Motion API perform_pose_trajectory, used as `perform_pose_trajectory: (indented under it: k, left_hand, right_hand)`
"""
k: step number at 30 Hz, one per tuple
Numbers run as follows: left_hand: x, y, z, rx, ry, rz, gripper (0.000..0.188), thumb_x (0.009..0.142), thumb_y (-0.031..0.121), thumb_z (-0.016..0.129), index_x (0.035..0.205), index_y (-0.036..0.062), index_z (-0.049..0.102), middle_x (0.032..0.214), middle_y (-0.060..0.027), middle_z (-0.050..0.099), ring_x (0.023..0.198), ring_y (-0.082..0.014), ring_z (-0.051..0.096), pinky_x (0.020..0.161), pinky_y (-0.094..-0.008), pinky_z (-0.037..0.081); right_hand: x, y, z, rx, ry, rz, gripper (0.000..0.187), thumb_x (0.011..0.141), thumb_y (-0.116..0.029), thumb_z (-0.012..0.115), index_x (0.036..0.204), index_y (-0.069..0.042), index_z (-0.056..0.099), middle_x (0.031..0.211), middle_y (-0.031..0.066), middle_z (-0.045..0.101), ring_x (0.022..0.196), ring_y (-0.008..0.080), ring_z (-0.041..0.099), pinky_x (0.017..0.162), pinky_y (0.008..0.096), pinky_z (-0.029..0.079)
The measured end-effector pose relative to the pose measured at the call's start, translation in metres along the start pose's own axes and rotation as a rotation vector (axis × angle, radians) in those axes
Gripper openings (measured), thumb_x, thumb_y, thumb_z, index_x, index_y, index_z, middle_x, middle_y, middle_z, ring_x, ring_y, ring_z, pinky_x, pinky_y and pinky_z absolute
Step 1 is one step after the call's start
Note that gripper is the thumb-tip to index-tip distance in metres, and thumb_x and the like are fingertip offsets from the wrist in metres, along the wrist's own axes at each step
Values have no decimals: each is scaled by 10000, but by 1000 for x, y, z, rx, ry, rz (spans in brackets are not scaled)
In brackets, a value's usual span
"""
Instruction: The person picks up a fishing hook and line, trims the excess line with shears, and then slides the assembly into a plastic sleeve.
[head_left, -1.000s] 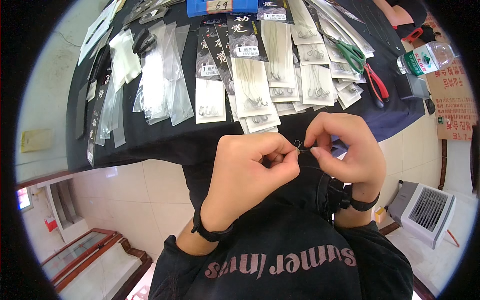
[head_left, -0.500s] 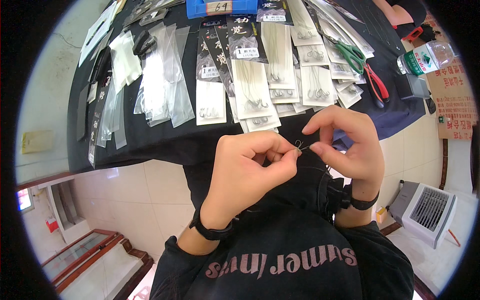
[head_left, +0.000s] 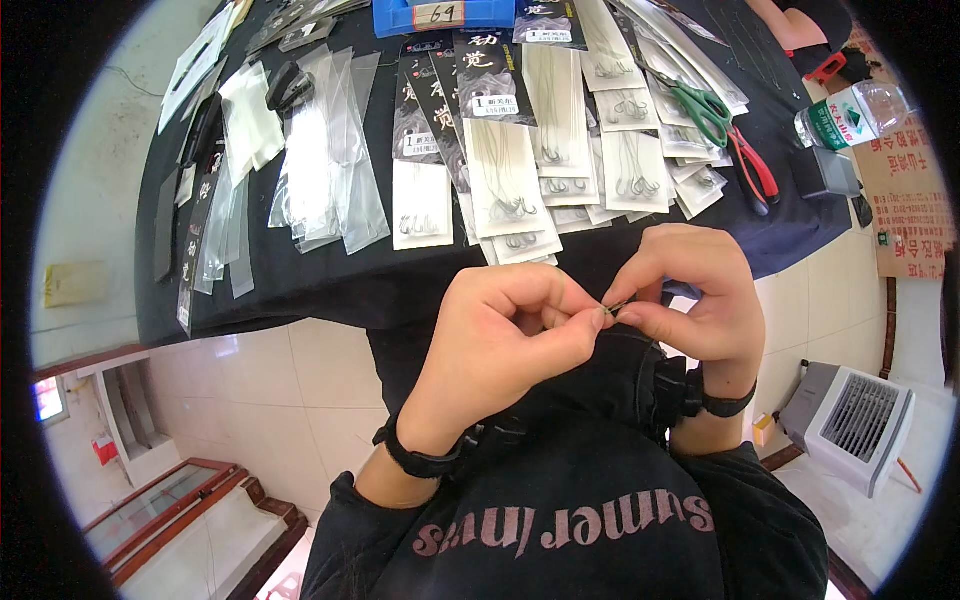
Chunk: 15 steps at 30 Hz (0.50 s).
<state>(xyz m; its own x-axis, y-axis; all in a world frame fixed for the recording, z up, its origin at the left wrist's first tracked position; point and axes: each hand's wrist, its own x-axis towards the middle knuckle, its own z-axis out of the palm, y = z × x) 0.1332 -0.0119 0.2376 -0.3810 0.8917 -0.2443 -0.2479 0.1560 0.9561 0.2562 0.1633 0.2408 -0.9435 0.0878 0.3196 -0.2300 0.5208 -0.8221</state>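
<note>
A: What is nearest?
B: A soft black shirt (head_left: 580, 445) with faded pinkish lettering, and dark bands (head_left: 425, 463) round both wrists.

A: And the hands?
B: The left hand (head_left: 478, 325) pinches with bent thumb and forefinger. The right hand (head_left: 708, 300) meets it in a rounder pinch. Between their fingertips is a tiny dark piece (head_left: 615, 308), held in front of the body, just off the table's near edge.

A: What shape is it?
B: Thin and wiry, as far as I can see. The fingertips cover most of it, so I cannot tell its full outline. The left hand's other fingers curl in, partly hidden behind the thumb.

A: Beyond them?
B: A dark cloth (head_left: 320, 290) drapes over the table. Flat white cards (head_left: 630, 160) lie on it, bearing curved metal hooks and fine strands; they overlap, so many are half covered. To the left, limp, glossy clear sleeves (head_left: 358, 195) fan out, too blurred by glare to count.

A: Any tools?
B: Scissors (head_left: 708, 118) with green looped handles, and beside them pliers (head_left: 757, 172) with red-and-black grips. Farther right, a clear bottle (head_left: 862, 115) leans near a smooth dark box (head_left: 828, 174).

A: And farthest?
B: A blue plastic bin (head_left: 400, 20), cut off by the upper edge, and another person's bare limb (head_left: 790, 22), cropped at the upper right.
</note>
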Motion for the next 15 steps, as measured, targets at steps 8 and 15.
perform_pose_trajectory:
  k: [8,15]
  left_hand:
    - [-1,0,0,-3,-25,-4,58,815,43,684,795,-11,682,650,30,613,545,15,478,484,-148,335]
    - [1,-2,-3,-38,-115,-12,86,825,77,691,794,-2,674,670,12,630,539,3,490,477,-156,348]
  right_hand:
    - [-1,1,1,82,8,14,104,715,-90,734,799,-52,685,707,33,646,537,140,549,507,256,409]
    - [-1,3,0,96,20,-11,94,702,-92,759,760,-64,689,672,19,634,547,128,554,508,249,410]
